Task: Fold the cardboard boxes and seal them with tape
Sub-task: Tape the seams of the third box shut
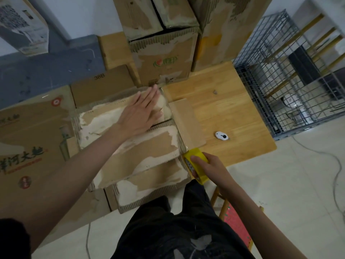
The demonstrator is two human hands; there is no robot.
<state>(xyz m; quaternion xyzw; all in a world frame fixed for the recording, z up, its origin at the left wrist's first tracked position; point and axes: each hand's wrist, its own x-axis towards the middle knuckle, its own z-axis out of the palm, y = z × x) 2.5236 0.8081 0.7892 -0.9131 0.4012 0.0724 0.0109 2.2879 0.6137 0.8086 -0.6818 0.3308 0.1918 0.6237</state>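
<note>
Head view, item: cardboard box (pixel 130 143) at centre, flaps down. My left hand (pixel 143 111) lies flat, pinning flaps. My right hand (pixel 211 165), five o'clock, grips yellow tape dispenser (pixel 196 165), tape spanning the edge.

Small white device (pixel 221 135) on the wooden table (pixel 233 101), wire cage (pixel 291 71) just beside.
</note>
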